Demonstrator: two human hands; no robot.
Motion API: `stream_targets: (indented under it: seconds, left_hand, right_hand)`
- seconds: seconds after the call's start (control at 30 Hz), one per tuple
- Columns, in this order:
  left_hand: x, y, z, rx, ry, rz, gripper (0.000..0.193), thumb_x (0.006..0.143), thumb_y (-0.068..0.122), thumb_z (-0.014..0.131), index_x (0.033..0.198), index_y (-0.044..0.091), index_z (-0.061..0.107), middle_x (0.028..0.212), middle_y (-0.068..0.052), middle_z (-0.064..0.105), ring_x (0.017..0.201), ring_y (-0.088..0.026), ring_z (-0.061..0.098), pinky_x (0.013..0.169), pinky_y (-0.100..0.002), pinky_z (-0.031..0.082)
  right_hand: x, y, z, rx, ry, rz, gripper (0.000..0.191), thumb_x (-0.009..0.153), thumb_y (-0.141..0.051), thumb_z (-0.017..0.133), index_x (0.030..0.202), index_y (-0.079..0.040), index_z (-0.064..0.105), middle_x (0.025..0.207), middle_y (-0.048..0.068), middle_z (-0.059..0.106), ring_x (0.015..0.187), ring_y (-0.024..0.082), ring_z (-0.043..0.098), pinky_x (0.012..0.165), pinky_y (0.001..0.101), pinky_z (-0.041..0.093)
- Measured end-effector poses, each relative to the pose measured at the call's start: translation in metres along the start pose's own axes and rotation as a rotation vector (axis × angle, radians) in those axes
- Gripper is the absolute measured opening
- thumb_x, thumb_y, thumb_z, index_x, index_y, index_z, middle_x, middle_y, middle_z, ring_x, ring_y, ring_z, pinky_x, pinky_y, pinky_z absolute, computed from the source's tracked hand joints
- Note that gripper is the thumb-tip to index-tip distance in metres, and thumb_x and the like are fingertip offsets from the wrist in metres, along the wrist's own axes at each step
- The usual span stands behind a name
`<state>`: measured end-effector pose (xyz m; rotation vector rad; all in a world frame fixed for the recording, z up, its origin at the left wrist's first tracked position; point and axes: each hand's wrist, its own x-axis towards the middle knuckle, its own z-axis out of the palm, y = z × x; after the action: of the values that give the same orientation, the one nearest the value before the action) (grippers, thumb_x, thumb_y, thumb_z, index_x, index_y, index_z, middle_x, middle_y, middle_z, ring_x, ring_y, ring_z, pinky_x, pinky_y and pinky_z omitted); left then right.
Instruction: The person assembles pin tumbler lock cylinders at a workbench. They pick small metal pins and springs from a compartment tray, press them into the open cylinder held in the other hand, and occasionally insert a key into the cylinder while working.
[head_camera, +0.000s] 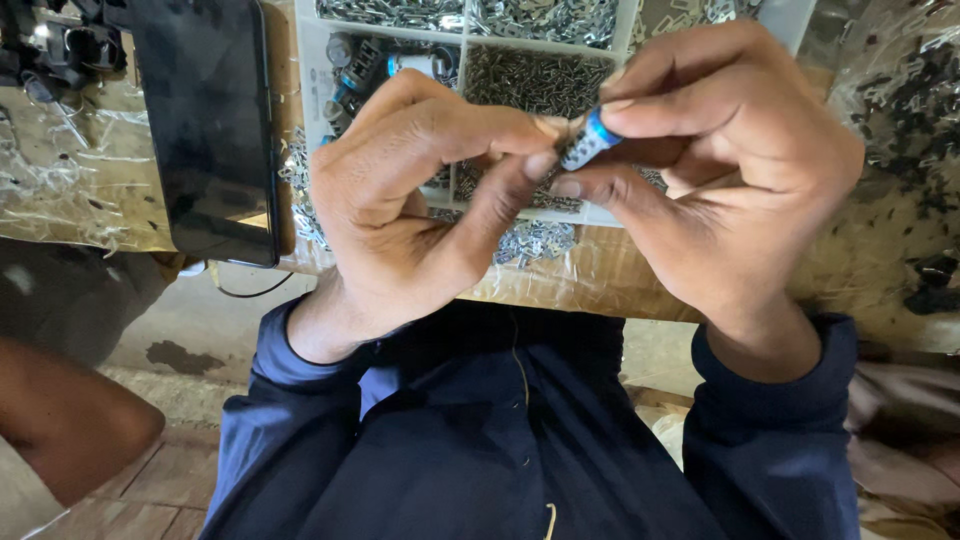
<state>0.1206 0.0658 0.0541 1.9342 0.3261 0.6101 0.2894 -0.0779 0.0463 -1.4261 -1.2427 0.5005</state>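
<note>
Both of my hands meet in front of me over a white compartment tray (308, 60). My right hand (725, 170) pinches a small cylindrical part (590, 142) with a blue band and a silvery end between thumb and fingers. My left hand (420, 195) touches the same part's left end with thumb and fingertips. Dark blue sleeves cover both forearms. Most of the part is hidden by my fingers.
The tray holds compartments of small screws (535, 75), silvery metal pieces (545, 18) and several blue-banded cylinders (365, 65). A black phone (205, 120) lies left of it. Loose metal pieces (530, 242) sit on the plastic-covered bench (80, 170). Another person's limb (60, 420) shows at lower left.
</note>
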Motion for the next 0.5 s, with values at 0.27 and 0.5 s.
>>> stream_targets:
  seconds: [0.27, 0.5]
  left_hand:
    - [-0.004, -0.006, 0.004, -0.121, 0.003, 0.022, 0.015, 0.102, -0.003, 0.077, 0.116, 0.001, 0.072, 0.110, -0.009, 0.077, 0.095, -0.016, 0.071, 0.082, -0.025, 0.060]
    - [-0.006, -0.003, 0.011, -0.315, 0.006, -0.098, 0.019, 0.106, -0.002, 0.075, 0.121, -0.004, 0.064, 0.112, -0.016, 0.075, 0.107, -0.020, 0.078, 0.095, -0.027, 0.064]
  right_hand:
    - [-0.003, 0.006, -0.001, 0.001, 0.000, -0.034, 0.030, 0.085, 0.009, 0.081, 0.098, 0.014, 0.054, 0.110, 0.027, 0.058, 0.092, 0.024, 0.072, 0.078, 0.0313, 0.070]
    - [-0.006, 0.008, -0.001, -0.014, 0.009, -0.042, 0.031, 0.084, 0.007, 0.083, 0.097, 0.014, 0.056, 0.108, 0.026, 0.060, 0.090, 0.023, 0.073, 0.075, 0.0293, 0.070]
